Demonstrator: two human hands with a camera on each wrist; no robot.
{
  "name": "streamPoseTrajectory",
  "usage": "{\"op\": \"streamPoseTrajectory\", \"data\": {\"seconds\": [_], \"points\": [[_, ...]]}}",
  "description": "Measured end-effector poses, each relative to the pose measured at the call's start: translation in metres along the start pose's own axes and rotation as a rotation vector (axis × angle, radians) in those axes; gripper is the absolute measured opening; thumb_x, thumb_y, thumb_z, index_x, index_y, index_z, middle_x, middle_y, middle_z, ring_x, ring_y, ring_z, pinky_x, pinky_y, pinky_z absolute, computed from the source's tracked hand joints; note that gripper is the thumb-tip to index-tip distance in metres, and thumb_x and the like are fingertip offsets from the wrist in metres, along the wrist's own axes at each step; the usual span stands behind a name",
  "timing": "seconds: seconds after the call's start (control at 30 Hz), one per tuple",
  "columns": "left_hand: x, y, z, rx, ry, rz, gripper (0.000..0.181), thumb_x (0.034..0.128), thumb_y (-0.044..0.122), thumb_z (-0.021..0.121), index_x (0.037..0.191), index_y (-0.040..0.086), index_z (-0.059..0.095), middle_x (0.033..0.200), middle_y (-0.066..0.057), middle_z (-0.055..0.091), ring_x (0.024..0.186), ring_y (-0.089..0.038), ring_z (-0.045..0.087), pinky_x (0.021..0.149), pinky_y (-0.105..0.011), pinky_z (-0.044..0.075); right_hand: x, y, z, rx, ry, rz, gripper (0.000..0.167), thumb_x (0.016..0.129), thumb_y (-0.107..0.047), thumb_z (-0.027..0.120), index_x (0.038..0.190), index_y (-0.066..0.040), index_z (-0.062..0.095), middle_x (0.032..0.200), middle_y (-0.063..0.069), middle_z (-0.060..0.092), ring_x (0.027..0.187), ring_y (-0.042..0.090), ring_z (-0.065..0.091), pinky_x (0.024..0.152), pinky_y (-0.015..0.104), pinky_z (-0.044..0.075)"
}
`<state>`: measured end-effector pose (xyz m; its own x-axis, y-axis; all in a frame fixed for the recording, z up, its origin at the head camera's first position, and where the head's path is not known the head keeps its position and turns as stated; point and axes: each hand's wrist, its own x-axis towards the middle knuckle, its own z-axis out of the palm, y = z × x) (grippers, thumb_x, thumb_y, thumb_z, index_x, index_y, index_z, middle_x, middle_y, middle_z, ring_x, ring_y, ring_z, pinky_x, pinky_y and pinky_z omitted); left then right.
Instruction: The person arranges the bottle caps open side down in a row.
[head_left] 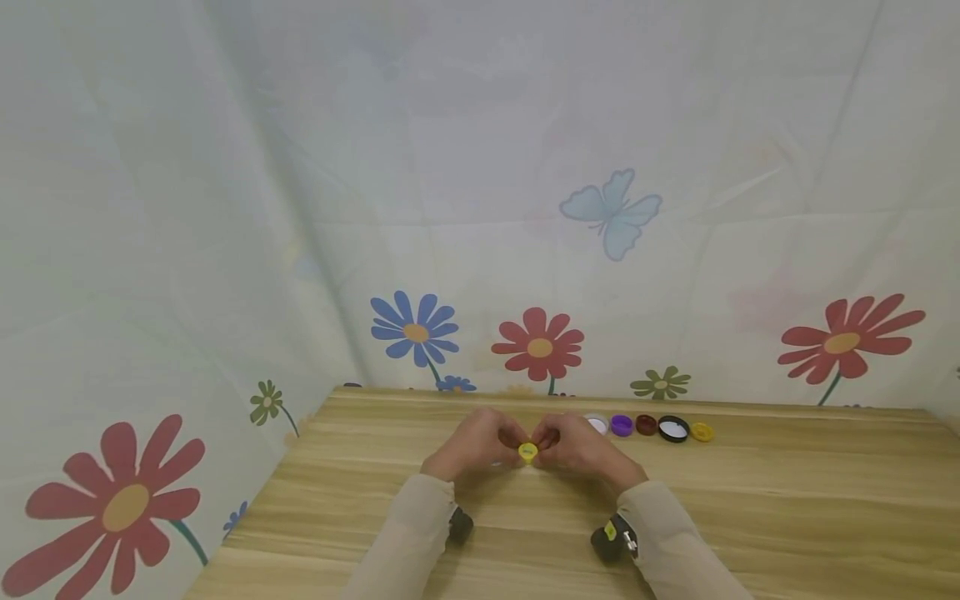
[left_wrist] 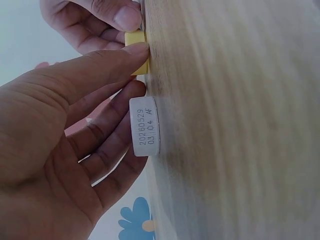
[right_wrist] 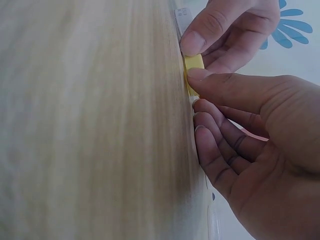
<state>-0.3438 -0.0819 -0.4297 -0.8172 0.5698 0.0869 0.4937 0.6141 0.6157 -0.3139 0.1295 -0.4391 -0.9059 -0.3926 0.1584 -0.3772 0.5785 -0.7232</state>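
Observation:
In the head view my left hand (head_left: 480,442) and my right hand (head_left: 577,446) meet over a small yellow bottle cap (head_left: 528,452) at the table surface. Thumb and fingers of each hand pinch it from opposite sides, as both wrist views also show. The cap's top carries small print too fine to read. Beside the left hand's fingers, in the left wrist view, a white bottle cap (left_wrist: 144,126) with printed numbers sits on the table. Whether the left fingers touch this white cap, I cannot tell.
To the right of my right hand stands a row of caps: a white one (head_left: 597,424) partly hidden by the hand, then purple (head_left: 621,426), dark red (head_left: 646,425), black (head_left: 662,432) and yellow (head_left: 702,432). A flowered curtain (head_left: 465,250) hangs behind the wooden table (head_left: 810,500).

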Motion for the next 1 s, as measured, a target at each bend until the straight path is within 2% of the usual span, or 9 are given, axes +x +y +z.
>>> {"op": "streamPoseTrajectory", "data": {"seconds": [0.3,0.67,0.87,1.0], "points": [[0.001,-0.003,0.0007,0.027,0.002,0.001,0.018,0.0837,0.007,0.091,0.1,0.01,0.084,0.09,0.007,0.077,0.086,-0.01,0.067,0.088,-0.031,0.057,0.0012,0.0013,0.0009,-0.001,-0.003,0.008,0.019,0.085,0.0,0.087,0.097,-0.005,0.073,0.086,-0.002,0.068,0.08,0.012,0.062,0.077,0.028,0.054],[0.0004,0.0009,-0.0008,-0.011,-0.01,-0.021,0.031,0.0808,0.011,0.094,0.109,0.007,0.082,0.1,0.002,0.079,0.092,-0.012,0.071,0.092,-0.034,0.058,0.0001,-0.0002,-0.0018,-0.013,-0.017,-0.028,0.021,0.083,0.0,0.088,0.097,-0.004,0.073,0.088,0.003,0.07,0.08,0.012,0.062,0.078,0.029,0.055],[0.0005,0.0031,-0.0021,-0.03,-0.013,-0.048,0.032,0.0843,0.016,0.092,0.113,0.008,0.081,0.102,0.002,0.078,0.095,-0.012,0.071,0.094,-0.036,0.057,-0.0009,0.0012,-0.0058,0.002,-0.016,-0.032,0.02,0.084,-0.002,0.088,0.099,-0.005,0.075,0.09,0.001,0.071,0.083,0.012,0.064,0.08,0.03,0.056],[0.0008,0.0041,-0.0025,-0.075,-0.004,-0.059,0.031,0.0877,0.019,0.09,0.116,0.009,0.08,0.104,0.003,0.078,0.095,-0.011,0.07,0.094,-0.036,0.057,-0.0014,0.0032,-0.0084,0.018,0.003,-0.015,0.018,0.085,-0.002,0.086,0.1,-0.005,0.076,0.091,-0.001,0.072,0.085,0.012,0.065,0.082,0.032,0.056]]}}
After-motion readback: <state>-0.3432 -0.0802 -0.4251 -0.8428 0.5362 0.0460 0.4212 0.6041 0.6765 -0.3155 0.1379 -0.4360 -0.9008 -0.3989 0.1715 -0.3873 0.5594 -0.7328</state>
